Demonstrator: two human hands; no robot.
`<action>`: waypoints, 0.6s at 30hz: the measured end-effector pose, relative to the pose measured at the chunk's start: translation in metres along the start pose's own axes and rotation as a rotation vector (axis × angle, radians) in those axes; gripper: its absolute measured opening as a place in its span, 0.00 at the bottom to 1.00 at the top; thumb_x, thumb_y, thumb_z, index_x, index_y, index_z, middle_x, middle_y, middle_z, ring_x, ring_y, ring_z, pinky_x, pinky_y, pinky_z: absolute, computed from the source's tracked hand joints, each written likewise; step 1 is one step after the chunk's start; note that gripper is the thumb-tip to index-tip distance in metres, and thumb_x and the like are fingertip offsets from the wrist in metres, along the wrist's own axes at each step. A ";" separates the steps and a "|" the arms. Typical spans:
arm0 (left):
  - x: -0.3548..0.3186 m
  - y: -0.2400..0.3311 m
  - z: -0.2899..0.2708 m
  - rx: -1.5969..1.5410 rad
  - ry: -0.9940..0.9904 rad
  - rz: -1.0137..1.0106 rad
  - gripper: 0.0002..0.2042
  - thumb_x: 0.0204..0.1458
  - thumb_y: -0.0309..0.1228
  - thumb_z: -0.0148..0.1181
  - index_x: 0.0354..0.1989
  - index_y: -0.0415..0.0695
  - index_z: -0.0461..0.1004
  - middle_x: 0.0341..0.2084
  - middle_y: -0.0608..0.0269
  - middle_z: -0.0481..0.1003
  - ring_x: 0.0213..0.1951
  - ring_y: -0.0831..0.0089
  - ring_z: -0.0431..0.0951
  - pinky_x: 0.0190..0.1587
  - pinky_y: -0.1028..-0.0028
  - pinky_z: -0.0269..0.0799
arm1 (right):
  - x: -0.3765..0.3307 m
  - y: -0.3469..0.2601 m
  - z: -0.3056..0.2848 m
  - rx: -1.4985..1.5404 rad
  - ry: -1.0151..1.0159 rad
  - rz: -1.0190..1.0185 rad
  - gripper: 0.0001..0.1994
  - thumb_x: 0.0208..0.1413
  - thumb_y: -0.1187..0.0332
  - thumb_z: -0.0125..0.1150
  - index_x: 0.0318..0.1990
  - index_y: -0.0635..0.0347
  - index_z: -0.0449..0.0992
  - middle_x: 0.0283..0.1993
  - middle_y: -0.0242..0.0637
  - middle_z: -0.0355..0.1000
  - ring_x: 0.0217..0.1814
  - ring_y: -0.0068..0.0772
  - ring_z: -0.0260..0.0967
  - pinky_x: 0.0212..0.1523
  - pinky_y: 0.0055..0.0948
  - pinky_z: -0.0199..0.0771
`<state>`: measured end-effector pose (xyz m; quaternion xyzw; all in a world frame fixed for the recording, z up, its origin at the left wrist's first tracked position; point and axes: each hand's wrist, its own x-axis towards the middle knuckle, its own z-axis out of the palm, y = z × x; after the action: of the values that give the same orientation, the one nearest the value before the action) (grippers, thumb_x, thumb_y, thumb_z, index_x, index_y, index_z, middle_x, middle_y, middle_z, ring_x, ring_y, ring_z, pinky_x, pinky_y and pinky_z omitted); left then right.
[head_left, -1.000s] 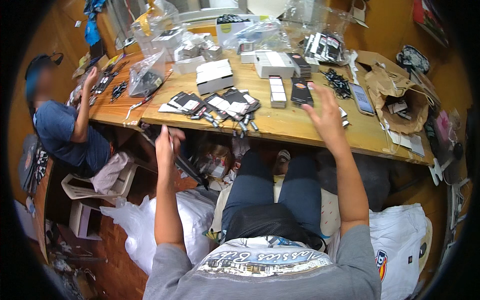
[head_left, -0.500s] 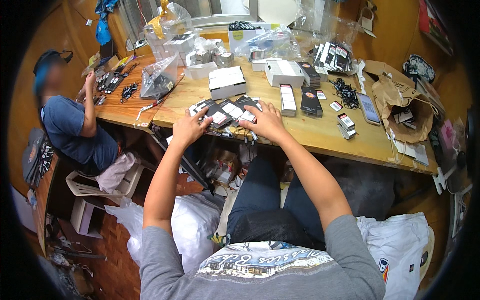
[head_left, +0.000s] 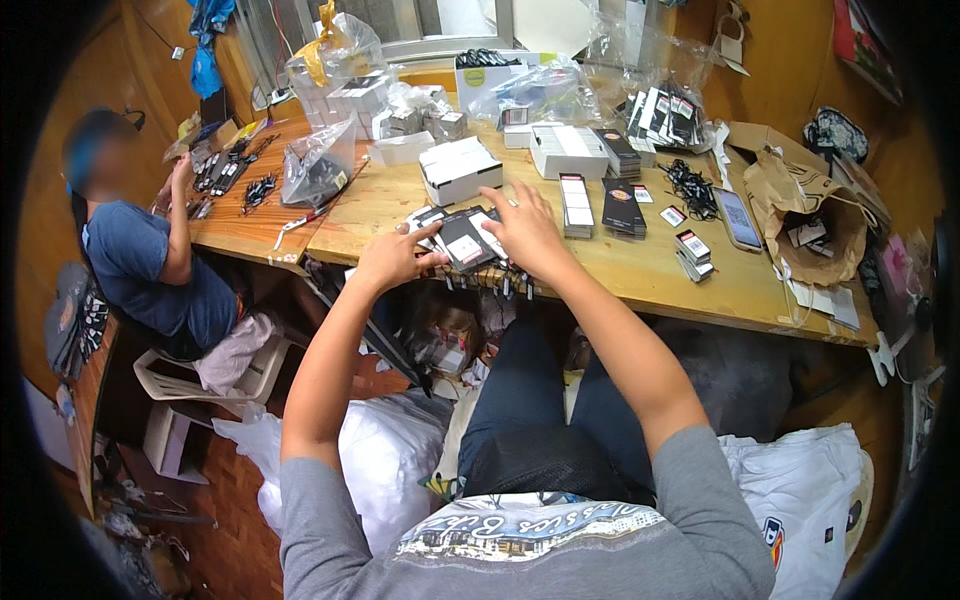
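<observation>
A loose pile of black hang tags (head_left: 462, 240) with white stickers lies at the table's front edge, and dark strings dangle from it over the edge. My left hand (head_left: 393, 258) touches the pile's left side with its fingers stretched and apart. From the right, my right hand (head_left: 526, 234) rests against the tags, fingers spread. Parts of the pile are hidden under both hands. Just behind it stands a white box (head_left: 460, 172) with its top side up. Right of my right hand are a stack of white-faced tags (head_left: 577, 205) and a stack of black tags (head_left: 623, 208).
Farther right lie small sticker stacks (head_left: 693, 256), black strings (head_left: 690, 188), a phone (head_left: 737, 218) and a brown paper bag (head_left: 812, 215). An open white box (head_left: 568, 152) and plastic bags (head_left: 318, 160) stand farther back. A seated person (head_left: 140, 250) works at the left.
The spread-out tags are now drawn closer together between my hands. My right hand has shifted slightly, and its fingers are lifted more. The seated person's raised hand has lowered slightly.
</observation>
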<state>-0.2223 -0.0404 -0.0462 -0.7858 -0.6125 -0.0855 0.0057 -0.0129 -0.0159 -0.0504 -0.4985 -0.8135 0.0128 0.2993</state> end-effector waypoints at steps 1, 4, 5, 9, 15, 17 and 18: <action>0.001 -0.007 -0.001 -0.040 0.002 0.018 0.27 0.41 0.56 0.46 0.52 0.63 0.58 0.39 0.48 0.67 0.37 0.54 0.70 0.36 0.62 0.66 | 0.014 -0.002 0.009 -0.026 0.098 -0.099 0.17 0.48 0.64 0.45 0.49 0.39 0.63 0.56 0.45 0.51 0.58 0.46 0.46 0.54 0.43 0.48; -0.007 -0.008 -0.012 0.017 0.021 -0.072 0.31 0.38 0.56 0.49 0.52 0.57 0.58 0.38 0.51 0.69 0.38 0.57 0.70 0.36 0.63 0.66 | 0.054 -0.001 0.019 -0.357 -0.050 -0.492 0.16 0.48 0.67 0.43 0.44 0.37 0.68 0.57 0.34 0.52 0.59 0.42 0.46 0.53 0.47 0.49; -0.009 -0.002 -0.018 0.022 -0.010 -0.122 0.31 0.38 0.57 0.49 0.51 0.56 0.59 0.37 0.51 0.69 0.37 0.57 0.71 0.36 0.63 0.66 | 0.066 0.001 0.025 -0.398 -0.077 -0.478 0.16 0.47 0.69 0.42 0.41 0.36 0.71 0.57 0.27 0.52 0.59 0.39 0.47 0.51 0.49 0.52; -0.015 0.004 -0.008 0.056 0.059 -0.110 0.33 0.36 0.59 0.48 0.50 0.53 0.61 0.35 0.52 0.70 0.34 0.56 0.72 0.33 0.63 0.68 | 0.100 0.006 0.048 -0.380 -0.159 -0.308 0.16 0.48 0.69 0.42 0.42 0.37 0.70 0.57 0.31 0.51 0.57 0.39 0.49 0.50 0.46 0.54; -0.003 0.005 0.001 -0.059 0.072 0.001 0.36 0.32 0.59 0.52 0.49 0.48 0.61 0.35 0.47 0.69 0.35 0.55 0.71 0.35 0.62 0.67 | 0.081 0.016 0.022 0.208 -0.060 0.007 0.18 0.47 0.59 0.48 0.48 0.45 0.65 0.55 0.51 0.50 0.56 0.49 0.50 0.53 0.38 0.52; 0.005 0.002 0.006 -0.107 0.092 0.080 0.38 0.27 0.58 0.57 0.48 0.46 0.62 0.37 0.46 0.68 0.36 0.53 0.71 0.37 0.64 0.67 | 0.037 0.022 -0.004 0.366 -0.138 0.057 0.24 0.42 0.58 0.55 0.50 0.50 0.62 0.53 0.51 0.52 0.55 0.49 0.51 0.53 0.35 0.53; 0.012 0.000 0.008 -0.100 0.034 0.097 0.38 0.26 0.58 0.58 0.48 0.47 0.63 0.38 0.46 0.68 0.38 0.53 0.70 0.38 0.64 0.66 | 0.015 0.026 -0.013 0.377 -0.183 0.033 0.28 0.39 0.59 0.59 0.51 0.53 0.60 0.51 0.49 0.55 0.55 0.47 0.52 0.53 0.33 0.53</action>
<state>-0.2182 -0.0282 -0.0521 -0.8123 -0.5685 -0.1288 -0.0188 0.0096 0.0065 -0.0412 -0.4438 -0.8122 0.2151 0.3118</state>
